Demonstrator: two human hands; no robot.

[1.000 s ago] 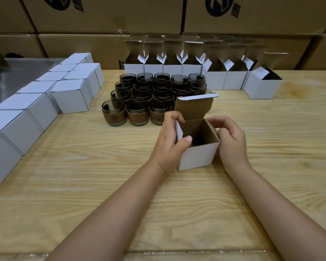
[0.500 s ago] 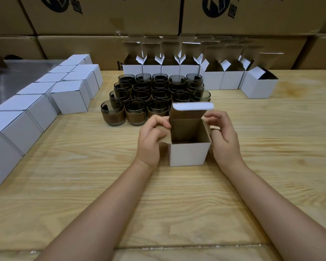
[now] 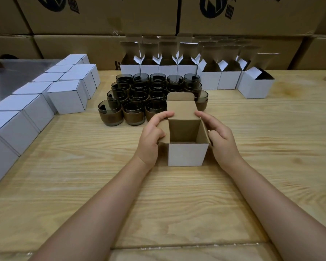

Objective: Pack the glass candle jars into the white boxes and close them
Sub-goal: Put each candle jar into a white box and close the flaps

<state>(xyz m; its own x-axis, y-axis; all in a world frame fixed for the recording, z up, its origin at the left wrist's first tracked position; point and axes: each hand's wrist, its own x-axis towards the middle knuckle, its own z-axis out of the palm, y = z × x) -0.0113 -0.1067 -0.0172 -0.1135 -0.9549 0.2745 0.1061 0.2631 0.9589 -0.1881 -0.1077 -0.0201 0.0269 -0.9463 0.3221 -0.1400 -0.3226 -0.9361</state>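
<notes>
Lid [image 3: 180, 108] has swung upright on the mouth-up, seemingly empty box [image 3: 187, 155].

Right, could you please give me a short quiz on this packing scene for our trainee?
1. True or false: the box nearest the person is closed.
2. Where do the closed boxes stand? A) left of the jars B) right of the jars
3. How many hands grip the nearest box?

Key: 1 false, its lid stands up. 2 A. 3 two: the left hand and the right hand.
</notes>
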